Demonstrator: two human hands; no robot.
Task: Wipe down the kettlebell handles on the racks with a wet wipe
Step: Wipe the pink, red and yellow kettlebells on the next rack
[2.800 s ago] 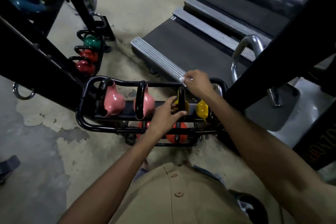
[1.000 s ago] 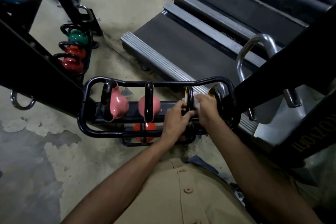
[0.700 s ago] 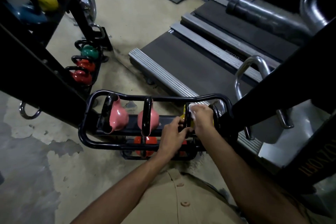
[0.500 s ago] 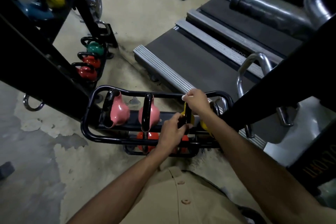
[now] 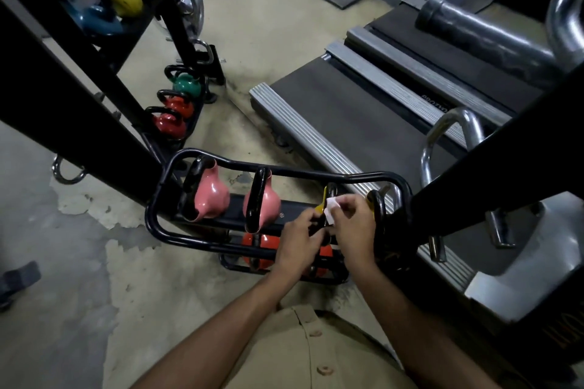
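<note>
Just ahead of you a black tube rack (image 5: 148, 215) stands on the patchy concrete floor (image 5: 94, 262). Its upper shelf carries two pink kettlebells (image 5: 210, 196) at left and a yellow kettlebell (image 5: 322, 205) toward the right, with orange kettlebells (image 5: 262, 243) on the shelf below. Farther left, a second low rack (image 5: 198, 110) holds a green kettlebell (image 5: 186, 87) and two red kettlebells (image 5: 170, 125), and a treadmill (image 5: 363, 123) sits on the floor at right.

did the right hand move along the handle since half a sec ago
Yes. The right hand with the wet wipe has slid toward the person, off the rack's far rail, lower on the yellow kettlebell's handle.
</note>
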